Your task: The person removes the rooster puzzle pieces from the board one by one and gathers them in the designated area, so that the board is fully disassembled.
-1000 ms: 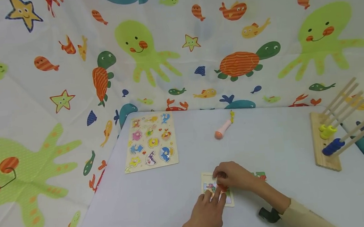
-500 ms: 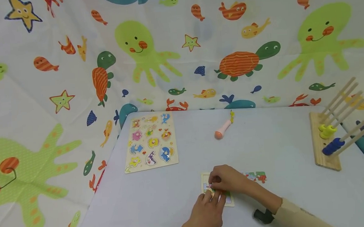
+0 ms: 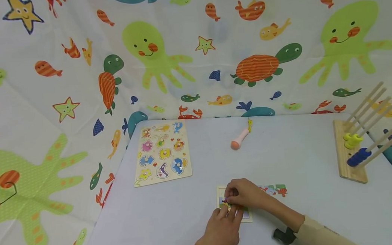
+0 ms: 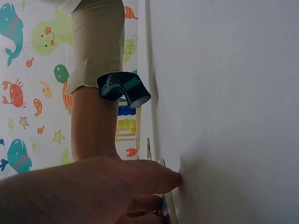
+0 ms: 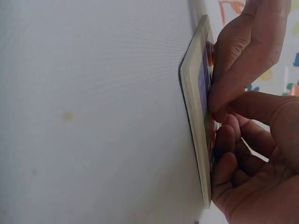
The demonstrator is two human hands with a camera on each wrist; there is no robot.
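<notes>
One small framed puzzle [image 3: 218,197], near middle of the white table [image 3: 302,157], with loose pieces [image 3: 271,189] just right of it; left hand [image 3: 224,229], fingers extended, resting on its near part; right hand [image 3: 244,192], fingers curled, tips at the puzzle, whether pinching anything cannot be told. Also: animal board [image 3: 155,153], far left; pink toy [image 3: 240,138], far middle; wooden peg stand [image 3: 343,156], right.

No text, label, brand or number can be read; the small dark marks [image 3: 331,230] on the right sleeve [image 3: 317,236] are illegible.
</notes>
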